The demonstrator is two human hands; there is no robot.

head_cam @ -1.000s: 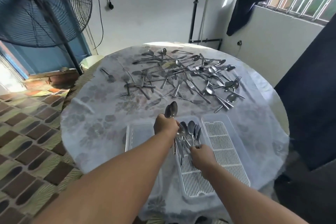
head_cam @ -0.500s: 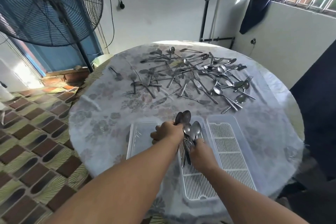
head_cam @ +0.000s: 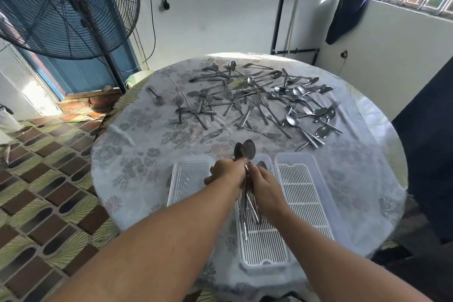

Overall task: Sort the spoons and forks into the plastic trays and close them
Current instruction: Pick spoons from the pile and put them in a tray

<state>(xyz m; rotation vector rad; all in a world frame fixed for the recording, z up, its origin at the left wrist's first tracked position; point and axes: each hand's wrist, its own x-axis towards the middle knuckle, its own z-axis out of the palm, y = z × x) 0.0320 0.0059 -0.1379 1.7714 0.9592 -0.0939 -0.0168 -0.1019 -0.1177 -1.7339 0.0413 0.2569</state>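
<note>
While I watch through the head camera, this is what I have, largest thing first.

Table: my round table wears a pale floral cloth and carries everything listed below.
Fan: I see a big standing fan far left, off the table.
Loose cutlery: a scatter of forks and spoons covers the far half of the table, forks mostly left and centre, spoons thicker to the right.
Right tray: I see a clear plastic tray with a white slatted insert at near right, with no cutlery in it.
Middle tray: a second tray of the same kind lies just left of it, partly hidden by my hands, with spoon handles resting on its slats.
Lid: a clear lid lies flat to the left of the trays.
Spoon bundle: the held spoons stand over the far end of the middle tray, bowls pointing far, handles running back down into it.
Left hand: my left hand is clenched round the bundle just below the bowls.
Right hand: my right hand presses against the bundle's right side, touching the left hand; I cannot tell whether it is curled round the handles.
</note>
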